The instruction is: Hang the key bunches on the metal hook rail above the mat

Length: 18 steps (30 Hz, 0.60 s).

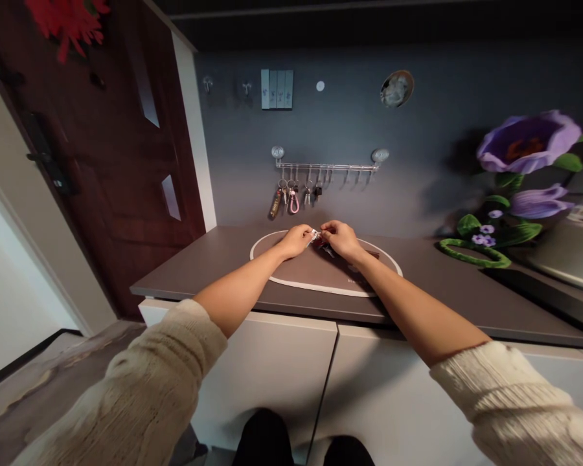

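Landmark: oval mat with a pale rim, lying on the countertop
Work item: small item, white and red, between the 2 hands, above the far half of the oval mat; too small to identify
Left hand: over the far left part of the oval mat; thumb and fingers closed together, pinching the white part of the small item
Right hand: over the far side of the oval mat, right of the small item; thumb and fingers bent inward at the red part, fingertips near those of the left hand; firmness of grip cannot be told
Under right hand: dark object, partly covered, identity unclear
Beyond right wrist: brown object, at the right part of the oval mat, mostly hidden
Hook rail: on the wall behind and above the oval mat
Hung on rail: keys, a brown tag and a pink loop, all on the left half
Purple flowers: right of the oval mat, well apart, with a green looped base on the countertop
Dark red door: left of the oval mat, well apart
Cabinet doors: below the oval mat, under the countertop edge
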Available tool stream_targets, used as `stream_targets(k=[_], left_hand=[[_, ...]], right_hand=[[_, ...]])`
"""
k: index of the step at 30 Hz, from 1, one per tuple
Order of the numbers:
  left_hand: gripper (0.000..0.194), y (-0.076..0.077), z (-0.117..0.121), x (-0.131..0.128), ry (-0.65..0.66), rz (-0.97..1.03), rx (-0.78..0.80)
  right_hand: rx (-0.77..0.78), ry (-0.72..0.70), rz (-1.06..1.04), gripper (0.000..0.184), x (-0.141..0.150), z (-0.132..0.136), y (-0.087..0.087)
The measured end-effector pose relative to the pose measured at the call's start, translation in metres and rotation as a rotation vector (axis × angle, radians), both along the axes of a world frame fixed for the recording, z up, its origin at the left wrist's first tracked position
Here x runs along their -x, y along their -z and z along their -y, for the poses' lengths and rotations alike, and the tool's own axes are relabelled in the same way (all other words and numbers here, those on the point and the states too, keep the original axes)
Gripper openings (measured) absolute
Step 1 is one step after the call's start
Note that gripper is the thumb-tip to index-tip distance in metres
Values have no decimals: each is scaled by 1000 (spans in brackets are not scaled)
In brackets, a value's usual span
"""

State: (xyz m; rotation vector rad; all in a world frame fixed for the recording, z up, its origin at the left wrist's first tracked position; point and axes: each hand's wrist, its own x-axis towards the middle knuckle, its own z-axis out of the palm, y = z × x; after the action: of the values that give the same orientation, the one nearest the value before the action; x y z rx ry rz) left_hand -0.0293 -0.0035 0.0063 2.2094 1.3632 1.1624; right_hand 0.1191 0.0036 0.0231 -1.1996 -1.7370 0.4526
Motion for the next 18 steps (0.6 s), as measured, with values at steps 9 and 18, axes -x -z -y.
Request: stream_targets(k=[9, 18], left_hand=[[9, -2, -3, 0, 216, 644, 348], [5, -4, -2, 4, 226, 820, 449]], right_hand=[[14, -211, -50, 21, 2, -4, 3], [-78, -253, 10, 19, -1, -6, 4]])
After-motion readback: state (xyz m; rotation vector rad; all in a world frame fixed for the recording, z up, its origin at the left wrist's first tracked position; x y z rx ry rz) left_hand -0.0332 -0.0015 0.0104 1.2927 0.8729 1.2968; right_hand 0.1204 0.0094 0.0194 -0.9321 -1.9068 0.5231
